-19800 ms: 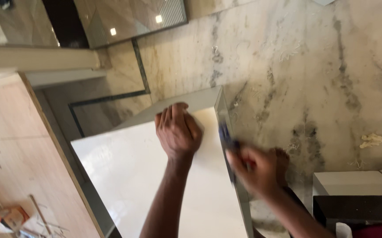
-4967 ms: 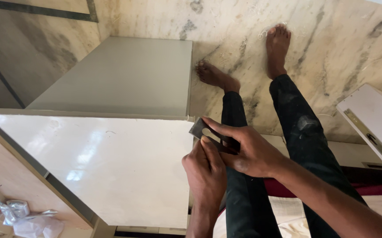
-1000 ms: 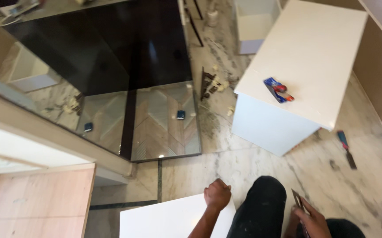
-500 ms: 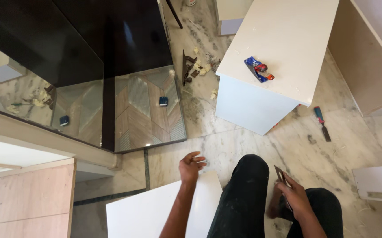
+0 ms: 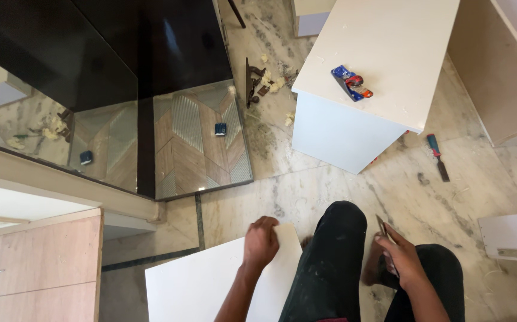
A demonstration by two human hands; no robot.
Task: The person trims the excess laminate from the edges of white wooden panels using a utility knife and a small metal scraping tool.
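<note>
My left hand point(image 5: 262, 240) grips the top corner of a white laminated board point(image 5: 199, 280) that stands on the marble floor by my left knee. My right hand point(image 5: 400, 257) is closed around a small flat metal blade point(image 5: 384, 228), held beside my right knee. My legs in dark trousers point(image 5: 336, 256) fill the space between the two hands.
A white cabinet point(image 5: 366, 65) stands ahead with a blue and red hand plane point(image 5: 351, 82) on top. A red-handled chisel point(image 5: 436, 156) lies on the floor to its right. Dark glass-fronted doors point(image 5: 193, 143) lean at left, a wooden drawer unit point(image 5: 38, 262) at lower left, another white panel point(image 5: 512, 235) at right.
The view has shifted so the cabinet and floor sit closer. My left hand has closed on the board's corner; my right hand still holds the blade by my knee.
</note>
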